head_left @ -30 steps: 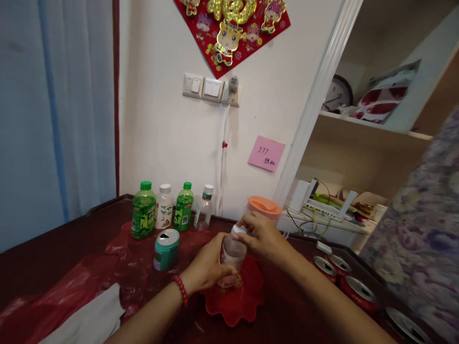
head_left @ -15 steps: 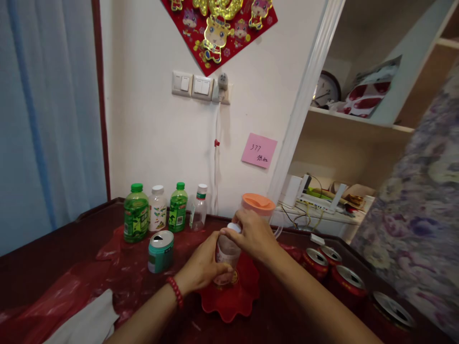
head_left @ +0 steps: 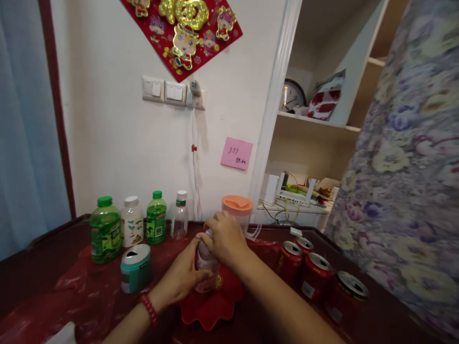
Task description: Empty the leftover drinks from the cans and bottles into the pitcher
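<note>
A clear plastic bottle [head_left: 206, 267] with a printed label stands over the red scalloped plate [head_left: 209, 313]. My left hand [head_left: 184, 274], with a red bead bracelet at the wrist, is wrapped round the bottle's body. My right hand [head_left: 226, 239] closes over the bottle's top and mostly hides the white cap. Just behind the right hand stands a clear pitcher with an orange lid [head_left: 237, 204]. Left of my hands is a squat teal can [head_left: 136, 269].
Along the wall stand two green bottles [head_left: 105, 234] [head_left: 156, 220], a white-capped printed bottle [head_left: 132, 224] and a clear bottle [head_left: 180, 220]. Several red cans [head_left: 315, 277] stand at the right. Red plastic film [head_left: 86, 286] covers part of the table. A floral curtain [head_left: 398, 191] hangs at the right.
The view has turned to the right, so everything sits further left in it. My right hand has turned over the cap and covers more of it. The left hand keeps its hold.
</note>
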`<action>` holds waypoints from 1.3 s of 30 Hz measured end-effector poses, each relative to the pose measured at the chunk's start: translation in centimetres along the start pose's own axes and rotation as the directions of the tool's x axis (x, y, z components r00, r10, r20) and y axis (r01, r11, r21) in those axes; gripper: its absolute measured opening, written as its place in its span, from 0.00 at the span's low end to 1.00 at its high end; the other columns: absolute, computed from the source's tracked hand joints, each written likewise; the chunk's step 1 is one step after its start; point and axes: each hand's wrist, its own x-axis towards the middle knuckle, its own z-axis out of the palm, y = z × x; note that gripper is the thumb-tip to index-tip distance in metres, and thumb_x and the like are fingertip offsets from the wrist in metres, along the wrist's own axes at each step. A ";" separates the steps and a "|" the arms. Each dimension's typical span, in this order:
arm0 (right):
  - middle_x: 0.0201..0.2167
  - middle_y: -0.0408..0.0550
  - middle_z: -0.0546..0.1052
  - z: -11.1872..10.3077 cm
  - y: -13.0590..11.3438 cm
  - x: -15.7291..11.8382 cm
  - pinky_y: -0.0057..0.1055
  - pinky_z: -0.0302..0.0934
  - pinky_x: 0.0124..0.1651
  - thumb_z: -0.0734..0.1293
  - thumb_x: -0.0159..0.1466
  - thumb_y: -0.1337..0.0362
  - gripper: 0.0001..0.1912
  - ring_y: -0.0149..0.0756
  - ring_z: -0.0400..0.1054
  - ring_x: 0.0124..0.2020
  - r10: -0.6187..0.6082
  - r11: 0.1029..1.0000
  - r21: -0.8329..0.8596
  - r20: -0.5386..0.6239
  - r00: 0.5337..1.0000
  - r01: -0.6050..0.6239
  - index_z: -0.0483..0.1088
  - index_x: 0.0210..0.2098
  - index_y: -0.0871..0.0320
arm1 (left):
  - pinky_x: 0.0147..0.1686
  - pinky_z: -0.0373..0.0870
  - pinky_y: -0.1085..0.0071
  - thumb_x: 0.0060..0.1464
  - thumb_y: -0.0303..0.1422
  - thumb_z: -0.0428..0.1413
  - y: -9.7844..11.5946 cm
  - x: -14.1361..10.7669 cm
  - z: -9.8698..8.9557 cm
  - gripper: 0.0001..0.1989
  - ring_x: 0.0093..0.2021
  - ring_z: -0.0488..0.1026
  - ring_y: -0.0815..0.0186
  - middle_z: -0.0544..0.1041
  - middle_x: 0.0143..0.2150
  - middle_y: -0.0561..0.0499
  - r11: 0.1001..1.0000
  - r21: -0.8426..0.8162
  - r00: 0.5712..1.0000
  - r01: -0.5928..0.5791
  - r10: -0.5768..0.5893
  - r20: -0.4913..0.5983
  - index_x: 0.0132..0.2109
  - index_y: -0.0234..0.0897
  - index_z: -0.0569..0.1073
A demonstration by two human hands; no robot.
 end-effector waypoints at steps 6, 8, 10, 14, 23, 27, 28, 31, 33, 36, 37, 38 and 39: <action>0.59 0.52 0.69 -0.6 0.1 -2.4 0.44 0.57 0.58 0.70 0.68 0.56 0.23 0.46 0.61 0.57 -0.018 0.994 0.103 -0.036 0.999 0.022 0.69 0.60 0.54 | 0.61 0.63 0.57 0.44 0.30 0.58 -0.1 0.2 -0.2 0.28 0.60 0.69 0.51 0.74 0.58 0.44 0.998 -0.063 0.999 -0.015 0.017 0.034 0.55 0.39 0.64; 0.62 0.51 0.66 -1.1 0.2 -4.3 0.43 0.56 0.60 0.72 0.66 0.58 0.25 0.46 0.60 0.59 -0.013 0.990 0.136 -0.053 0.998 0.020 0.68 0.61 0.54 | 0.60 0.64 0.57 0.45 0.31 0.59 0.0 0.2 -0.3 0.28 0.59 0.70 0.51 0.74 0.58 0.44 0.997 -0.069 0.998 -0.032 0.035 0.050 0.55 0.39 0.63; 0.61 0.50 0.67 -1.4 0.4 -6.6 0.41 0.56 0.60 0.73 0.65 0.62 0.26 0.44 0.60 0.58 -0.013 0.984 0.178 -0.054 0.998 0.023 0.67 0.60 0.53 | 0.59 0.64 0.58 0.46 0.32 0.60 0.0 0.3 -0.4 0.29 0.58 0.71 0.51 0.74 0.58 0.43 0.998 -0.055 0.998 -0.034 0.037 0.051 0.56 0.39 0.63; 0.57 0.45 0.69 -0.3 1.3 -11.4 0.40 0.58 0.58 0.75 0.64 0.61 0.23 0.43 0.62 0.55 -0.013 0.955 0.298 0.031 0.999 0.003 0.70 0.57 0.47 | 0.58 0.65 0.57 0.46 0.34 0.61 0.3 0.5 -0.5 0.28 0.58 0.72 0.49 0.76 0.56 0.43 1.000 0.023 0.999 -0.003 0.002 0.044 0.55 0.38 0.63; 0.50 0.45 0.72 4.8 4.2 -16.6 0.38 0.60 0.54 0.76 0.61 0.61 0.20 0.41 0.66 0.49 0.038 0.942 0.330 0.067 0.997 -0.057 0.72 0.51 0.52 | 0.55 0.67 0.57 0.46 0.37 0.62 1.1 0.7 -0.3 0.28 0.55 0.74 0.49 0.77 0.54 0.43 0.985 0.170 1.000 0.011 -0.013 0.011 0.54 0.37 0.64; 0.47 0.43 0.73 6.2 4.4 -17.2 0.37 0.62 0.50 0.77 0.60 0.61 0.19 0.41 0.68 0.47 -0.022 0.949 0.316 0.039 0.999 0.008 0.72 0.49 0.50 | 0.53 0.69 0.57 0.46 0.38 0.62 0.9 0.7 -0.5 0.29 0.54 0.75 0.49 0.78 0.53 0.43 0.978 0.207 1.000 0.000 0.004 -0.019 0.55 0.37 0.65; 0.47 0.42 0.74 6.4 4.4 -17.2 0.36 0.62 0.49 0.77 0.60 0.60 0.19 0.40 0.68 0.46 -0.048 0.953 0.301 0.028 0.998 0.038 0.71 0.49 0.49 | 0.52 0.70 0.58 0.46 0.38 0.62 1.1 0.8 -0.7 0.29 0.53 0.75 0.48 0.78 0.53 0.43 0.977 0.215 1.000 -0.001 0.006 -0.021 0.55 0.38 0.65; 0.44 0.41 0.74 6.9 4.4 -17.3 0.34 0.64 0.43 0.77 0.60 0.56 0.20 0.38 0.70 0.41 -0.128 0.967 0.215 -0.050 0.990 0.136 0.71 0.48 0.48 | 0.50 0.72 0.58 0.45 0.40 0.63 2.4 1.4 -1.2 0.30 0.51 0.77 0.48 0.80 0.50 0.45 0.974 0.226 0.999 -0.004 0.014 -0.041 0.55 0.38 0.65; 0.41 0.40 0.74 7.0 4.5 -17.4 0.32 0.65 0.39 0.77 0.60 0.54 0.19 0.37 0.71 0.38 -0.165 0.969 0.166 -0.106 0.981 0.181 0.71 0.47 0.49 | 0.50 0.73 0.57 0.45 0.41 0.64 4.1 1.8 -1.1 0.31 0.50 0.78 0.48 0.80 0.49 0.46 0.978 0.210 0.998 -0.007 0.019 -0.056 0.55 0.38 0.65; 0.37 0.40 0.74 7.1 4.4 -17.5 0.31 0.63 0.33 0.77 0.60 0.52 0.17 0.36 0.70 0.34 -0.213 0.965 0.124 -0.144 0.966 0.232 0.72 0.43 0.50 | 0.52 0.72 0.55 0.45 0.42 0.65 7.3 2.3 0.5 0.33 0.52 0.77 0.47 0.79 0.52 0.44 0.988 0.154 1.000 -0.017 0.021 -0.022 0.56 0.38 0.65; 0.36 0.40 0.73 7.1 4.3 -17.6 0.31 0.63 0.32 0.76 0.60 0.51 0.16 0.36 0.70 0.33 -0.224 0.964 0.110 -0.148 0.963 0.241 0.72 0.42 0.51 | 0.52 0.72 0.54 0.44 0.43 0.66 8.4 2.4 1.5 0.33 0.52 0.76 0.46 0.79 0.53 0.43 0.992 0.121 1.000 -0.024 0.024 0.000 0.55 0.37 0.66; 0.34 0.40 0.73 7.2 4.1 -17.6 0.32 0.63 0.32 0.76 0.61 0.51 0.15 0.36 0.70 0.32 -0.234 0.964 0.097 -0.147 0.961 0.250 0.73 0.41 0.51 | 0.52 0.72 0.54 0.43 0.41 0.66 9.4 2.4 2.7 0.33 0.52 0.76 0.46 0.79 0.53 0.43 0.997 0.071 0.999 -0.025 0.024 0.023 0.54 0.37 0.66; 0.33 0.40 0.73 7.2 3.9 -17.6 0.32 0.64 0.32 0.75 0.62 0.50 0.14 0.36 0.70 0.32 -0.245 0.962 0.086 -0.138 0.960 0.258 0.73 0.40 0.51 | 0.53 0.72 0.54 0.43 0.40 0.67 10.3 2.4 4.0 0.32 0.53 0.76 0.47 0.78 0.54 0.43 0.999 0.011 0.998 -0.039 0.039 0.052 0.54 0.38 0.66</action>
